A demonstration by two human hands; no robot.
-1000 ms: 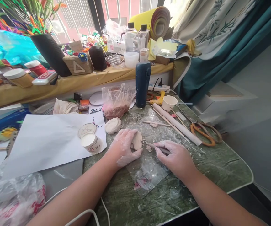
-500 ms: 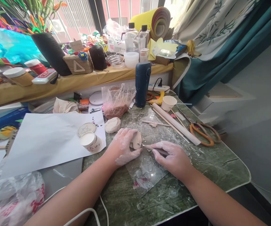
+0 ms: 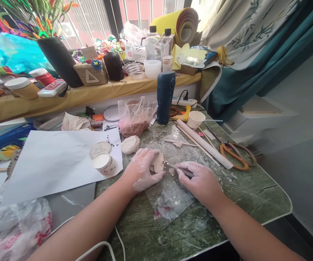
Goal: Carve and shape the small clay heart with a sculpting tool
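My left hand [image 3: 145, 169], dusted white, is closed round the left side of a flat pale clay disc [image 3: 159, 163] on the table. My right hand [image 3: 198, 177] grips a thin clay carving tool [image 3: 182, 170], its small metal tip at the disc's right edge. Whether the tip touches the clay I cannot tell. Small clay scraps [image 3: 171, 171] lie just below the tool's tip. Under the work is a clear plastic sheet [image 3: 170, 204] with pinkish smears. A lump of white clay [image 3: 130, 144] rests behind my left hand.
A rolling pin [image 3: 204, 144], thin sticks and orange-handled scissors [image 3: 235, 159] lie to the right. A dark blue bottle [image 3: 165, 99] stands behind, beside a plastic bag of brown clay [image 3: 134, 125]. At left, a paper cup [image 3: 104, 165] stands on white paper [image 3: 55, 159].
The tool's tip has shifted slightly right and up, from on the disc to its edge. More clay scraps now show beside it. My left hand has barely moved.
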